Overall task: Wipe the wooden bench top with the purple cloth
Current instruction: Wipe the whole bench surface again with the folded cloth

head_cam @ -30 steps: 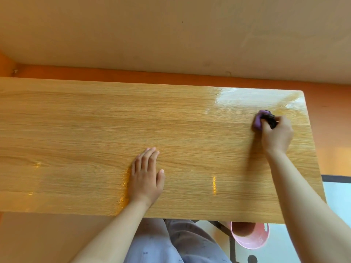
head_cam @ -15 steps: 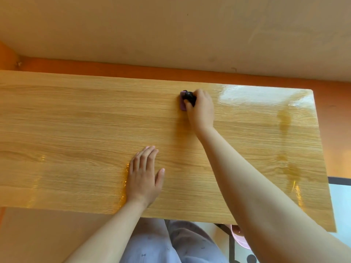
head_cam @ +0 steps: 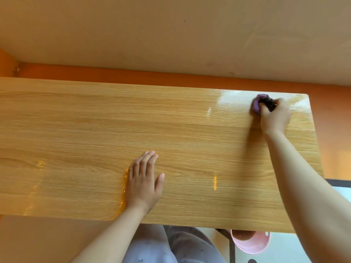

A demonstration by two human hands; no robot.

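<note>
While the right hand (head_cam: 275, 116) grips the bunched cloth (head_cam: 256, 107) at the far right corner of the bench top (head_cam: 95, 120), the left hand (head_cam: 144, 181) lies flat close to the near edge, fingers straight; the bench top's long axis, and probably the coming stroke, runs leftward.

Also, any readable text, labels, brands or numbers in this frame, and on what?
None readable. The glossy wooden bench top shows only grain and glare. The crumpled purple cloth gripped by the right hand, the pink plastic tub and the beige wall carry no print. The grey trousers have tiny motifs, not letters.
</note>
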